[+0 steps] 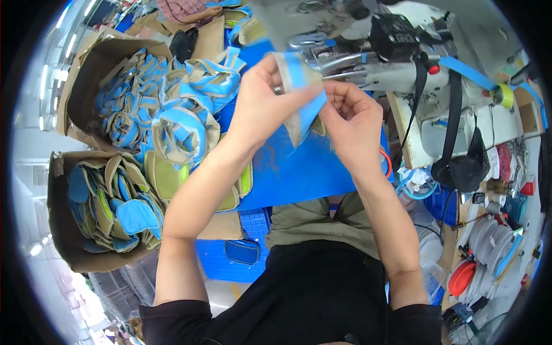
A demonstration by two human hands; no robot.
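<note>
A folded fabric strip (294,64), beige with a blue band, is held up between my hands over the blue tabletop (293,178). My left hand (261,100) grips it from the left, fingers curled behind it. On the other side, my right hand (352,118) pinches its lower right part between thumb and bent fingers. The strip is slightly blurred, and its far side is hidden. Just beyond it stands a sewing machine (374,75) with metal guides pointing toward the strip.
To the left, a cardboard box (75,86) holds a heap of blue-and-beige strips (187,129) spilling onto the table. A nearer box (60,224) contains stacked beige, blue and green fabric pieces (138,215). Red-handled scissors (387,164) lie at the right edge. Spools (486,241) stand farther right.
</note>
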